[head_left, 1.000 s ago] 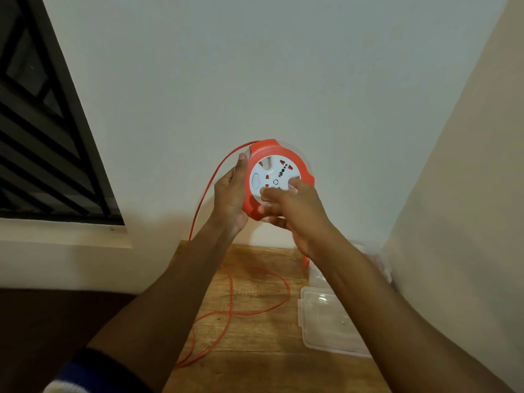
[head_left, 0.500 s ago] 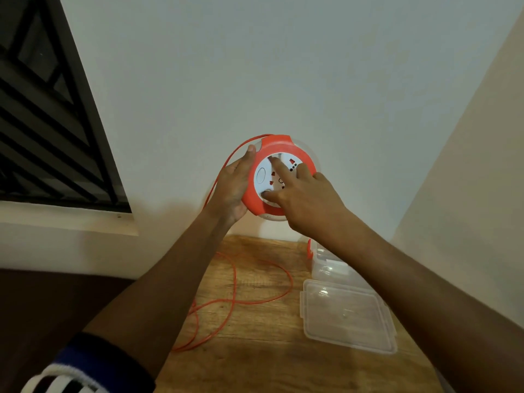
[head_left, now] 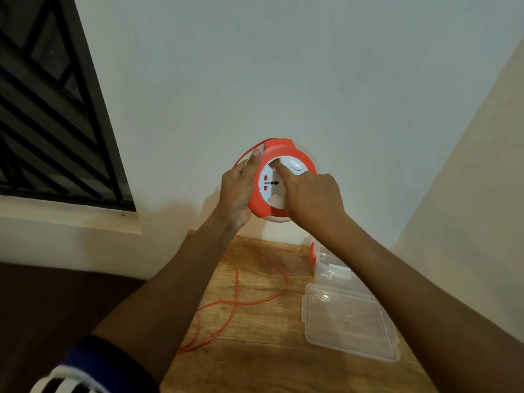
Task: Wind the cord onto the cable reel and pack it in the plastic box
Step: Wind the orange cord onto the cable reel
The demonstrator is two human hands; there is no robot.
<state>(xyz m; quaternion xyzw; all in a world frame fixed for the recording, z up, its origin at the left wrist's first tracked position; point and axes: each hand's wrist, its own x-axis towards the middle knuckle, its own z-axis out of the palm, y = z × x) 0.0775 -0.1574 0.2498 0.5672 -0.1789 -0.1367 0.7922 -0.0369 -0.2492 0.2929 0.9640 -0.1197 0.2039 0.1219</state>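
I hold a round orange cable reel (head_left: 279, 148) with a white socket face up in front of the wall. My left hand (head_left: 236, 191) grips its left rim, thumb along the edge where the orange cord enters. My right hand (head_left: 312, 199) lies over the white face with the index finger pressed into it near the top. The orange cord (head_left: 235, 296) hangs from the reel and lies in loose loops on the wooden table (head_left: 261, 350). The clear plastic box (head_left: 330, 272) stands open at the table's back right, its lid (head_left: 348, 321) flat in front of it.
The table sits in a corner: a pale wall behind and another wall (head_left: 467, 194) close on the right. A dark barred window (head_left: 51, 114) with a sill is at the left. A small orange part (head_left: 312, 253) shows beside the box.
The reel's white face has turned round under my right index finger, which moved from the bottom of the face to its top. The loop of cord on the table has shifted slightly.
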